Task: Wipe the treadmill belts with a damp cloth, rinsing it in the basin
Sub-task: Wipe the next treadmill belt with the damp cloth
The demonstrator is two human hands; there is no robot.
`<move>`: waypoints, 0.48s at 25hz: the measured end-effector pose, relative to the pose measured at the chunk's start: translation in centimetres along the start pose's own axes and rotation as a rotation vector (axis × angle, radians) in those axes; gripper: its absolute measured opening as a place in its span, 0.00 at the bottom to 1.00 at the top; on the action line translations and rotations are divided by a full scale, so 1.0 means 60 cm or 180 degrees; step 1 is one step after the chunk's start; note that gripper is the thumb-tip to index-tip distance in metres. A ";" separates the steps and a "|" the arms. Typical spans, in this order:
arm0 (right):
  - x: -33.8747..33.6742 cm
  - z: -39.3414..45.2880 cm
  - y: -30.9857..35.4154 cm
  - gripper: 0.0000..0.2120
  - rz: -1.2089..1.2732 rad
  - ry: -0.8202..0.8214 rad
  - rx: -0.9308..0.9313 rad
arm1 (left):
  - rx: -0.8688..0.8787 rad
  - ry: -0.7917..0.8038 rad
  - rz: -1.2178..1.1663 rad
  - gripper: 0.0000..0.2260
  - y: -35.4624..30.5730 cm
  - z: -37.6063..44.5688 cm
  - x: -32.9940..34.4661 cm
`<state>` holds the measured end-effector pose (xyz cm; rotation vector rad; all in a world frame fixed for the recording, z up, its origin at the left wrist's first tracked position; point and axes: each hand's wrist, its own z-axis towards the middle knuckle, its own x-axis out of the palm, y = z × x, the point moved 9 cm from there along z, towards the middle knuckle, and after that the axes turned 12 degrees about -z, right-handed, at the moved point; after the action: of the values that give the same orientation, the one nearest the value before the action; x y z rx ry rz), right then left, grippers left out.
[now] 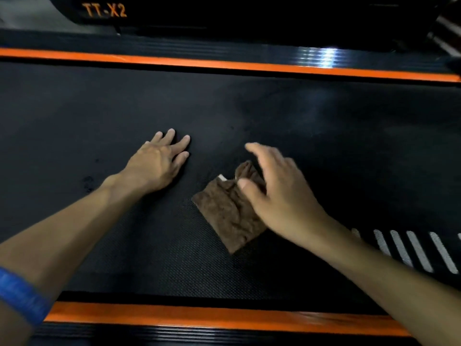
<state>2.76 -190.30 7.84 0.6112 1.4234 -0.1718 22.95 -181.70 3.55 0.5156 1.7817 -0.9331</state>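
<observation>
left hand (159, 163) flat, fingers straight, pressing belt (324, 136) mid-surface | right hand (277, 193) fingers loose, spread over brown cloth (229, 213), nothing gripped

I'm looking at what is probably a gym: a black textured treadmill belt (274, 116) fills the frame, orange side rails (224, 63) run along top and bottom, and "TT-X2" lettering (104, 10) marks dark, dimly lit equipment at upper left.

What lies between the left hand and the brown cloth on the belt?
Nothing: in the head view only bare black belt separates the left hand, flat on the belt, from the brown cloth, which lies under the right hand.
</observation>
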 end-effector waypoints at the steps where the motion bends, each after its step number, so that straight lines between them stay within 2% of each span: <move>1: 0.025 -0.013 0.027 0.29 -0.0356 0.0073 -0.0219 | 0.0008 -0.0026 -0.0009 0.23 0.001 -0.001 0.001; 3: 0.074 -0.044 0.085 0.33 -0.0959 0.0129 -0.0744 | -0.0014 -0.0026 0.0000 0.23 0.005 0.001 0.003; 5: 0.089 -0.057 0.115 0.30 -0.1001 0.0025 -0.1193 | -0.0018 -0.0014 0.0052 0.24 0.009 0.005 0.007; 8: 0.107 -0.063 0.150 0.25 -0.1059 -0.0019 -0.2191 | 0.0021 -0.0028 0.0067 0.24 0.011 0.006 0.006; 9: 0.107 -0.047 0.145 0.23 -0.1167 -0.0046 -0.2329 | 0.0038 -0.0026 0.0091 0.24 0.012 0.007 0.005; 10: 0.106 -0.016 0.123 0.22 -0.1323 -0.0181 -0.2304 | 0.0039 -0.0001 0.0123 0.24 0.014 0.009 0.004; 12: 0.077 0.084 0.030 0.20 -0.1580 -0.0563 -0.1606 | 0.0046 0.0077 0.0199 0.24 0.017 0.011 0.005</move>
<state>8.74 -190.12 4.06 -0.1748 1.3539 -0.2399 23.93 -181.59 2.76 0.5907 1.7716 -0.9006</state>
